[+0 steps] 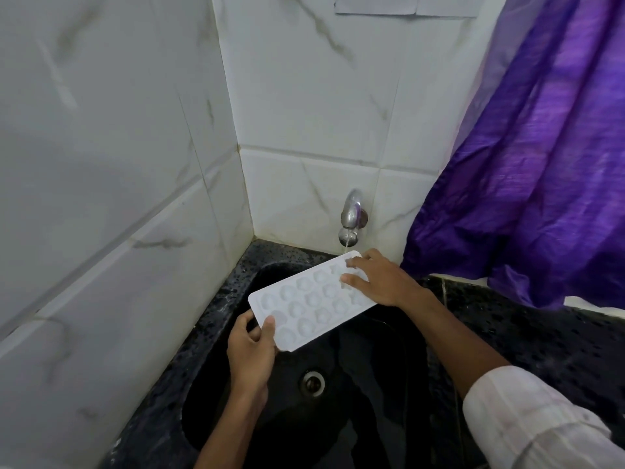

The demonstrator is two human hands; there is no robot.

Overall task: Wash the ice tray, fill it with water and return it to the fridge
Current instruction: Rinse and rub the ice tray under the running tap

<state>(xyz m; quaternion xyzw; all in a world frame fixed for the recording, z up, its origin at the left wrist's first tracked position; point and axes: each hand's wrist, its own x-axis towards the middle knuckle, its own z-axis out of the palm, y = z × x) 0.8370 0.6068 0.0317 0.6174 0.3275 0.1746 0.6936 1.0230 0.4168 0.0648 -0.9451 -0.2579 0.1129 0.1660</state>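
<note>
A white ice tray [309, 301] with several rounded cells is held above the black sink [216, 377]. My left hand [252, 350] grips its near corner, thumb on top and fingers underneath. My right hand [378, 282] lies across the tray's far end with the fingers straight, their tips on the cells. A thin stream of water runs from the chrome tap [351, 218] onto the tray's far edge.
White marble-look tiles [118, 164] form the corner at the left and behind the sink. A purple curtain [541, 157] hangs at the right, down to the speckled black counter [541, 336]. The sink's drain [313, 382] lies below the tray.
</note>
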